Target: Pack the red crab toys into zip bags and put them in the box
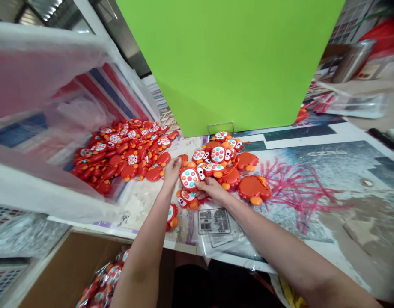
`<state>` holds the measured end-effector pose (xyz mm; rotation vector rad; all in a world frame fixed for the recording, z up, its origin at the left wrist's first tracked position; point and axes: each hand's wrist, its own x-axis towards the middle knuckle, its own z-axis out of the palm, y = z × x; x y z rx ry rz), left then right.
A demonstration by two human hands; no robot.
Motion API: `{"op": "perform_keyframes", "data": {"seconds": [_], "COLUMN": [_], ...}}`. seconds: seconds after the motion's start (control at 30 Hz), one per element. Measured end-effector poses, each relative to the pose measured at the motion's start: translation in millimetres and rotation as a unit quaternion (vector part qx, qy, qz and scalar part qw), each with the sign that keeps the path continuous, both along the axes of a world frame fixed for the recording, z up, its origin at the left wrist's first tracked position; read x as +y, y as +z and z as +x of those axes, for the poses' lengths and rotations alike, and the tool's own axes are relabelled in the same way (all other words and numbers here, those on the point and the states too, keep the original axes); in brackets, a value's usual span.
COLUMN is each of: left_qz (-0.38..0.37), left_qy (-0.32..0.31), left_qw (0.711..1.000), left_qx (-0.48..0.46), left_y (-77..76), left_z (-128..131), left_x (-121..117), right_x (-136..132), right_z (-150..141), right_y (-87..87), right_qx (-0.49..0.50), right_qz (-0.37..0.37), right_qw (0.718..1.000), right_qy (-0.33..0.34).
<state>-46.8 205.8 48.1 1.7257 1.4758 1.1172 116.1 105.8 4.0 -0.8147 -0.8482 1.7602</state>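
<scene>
My right hand [213,191] grips a red crab-shaped toy [189,178] with googly eyes and a white, dot-covered face. My left hand [172,172] is just left of that toy, its fingers closed near a small orange-red piece [183,158]; what they pinch is too small to make out. Below the held toy is another crab toy [186,197], partly behind my right fingers. A loose pile of crab toys [218,155] lies beyond my hands, some face up. One toy [255,188] lies face down to the right, and another [171,216] sits beside my left forearm.
A large heap of crab toys [120,158] fills the white-edged bin at left. A green board [238,64] stands behind. Pink ties [299,188] and a clear labelled bag [214,221] lie on the table. Below left, a cardboard box [68,265] holds bagged toys. A steel flask [353,62] stands far right.
</scene>
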Motion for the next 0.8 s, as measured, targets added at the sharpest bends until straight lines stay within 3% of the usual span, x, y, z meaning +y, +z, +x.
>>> {"op": "perform_keyframes", "data": {"seconds": [0.07,0.17,0.37,0.5,0.6,0.7,0.8], "left_qz": [0.028,0.002,0.009,0.046,0.083,0.09,0.029], "left_qy": [0.016,0.004,0.016,0.036,0.031,-0.017,-0.098], "left_qw": [0.994,0.972,0.967,0.978,0.992,0.996,0.995], "left_qx": [0.104,0.235,0.253,0.201,0.087,-0.014,0.014], "left_y": [-3.8,-12.4,-24.1,-11.7,6.4,25.7,40.0], "left_z": [0.7,5.3,4.6,-7.3,-14.7,-16.5,-11.7], "left_x": [22.8,47.2,54.8,43.7,24.5,-3.6,-31.5], "right_x": [1.9,4.1,6.5,4.9,2.4,0.7,0.5], "right_z": [-1.2,-1.5,4.3,5.6,5.2,4.9,4.7], "right_y": [-1.1,-2.9,-5.3,-2.8,-0.6,-1.1,-4.3], "right_qx": [0.007,0.015,0.066,0.068,0.056,0.052,0.065], "right_qz": [0.005,0.006,-0.009,-0.01,0.005,0.022,0.038], "right_qw": [1.0,1.0,0.998,0.998,0.998,0.998,0.997], "right_qy": [-0.006,-0.019,-0.001,0.005,0.01,0.009,0.014]}}
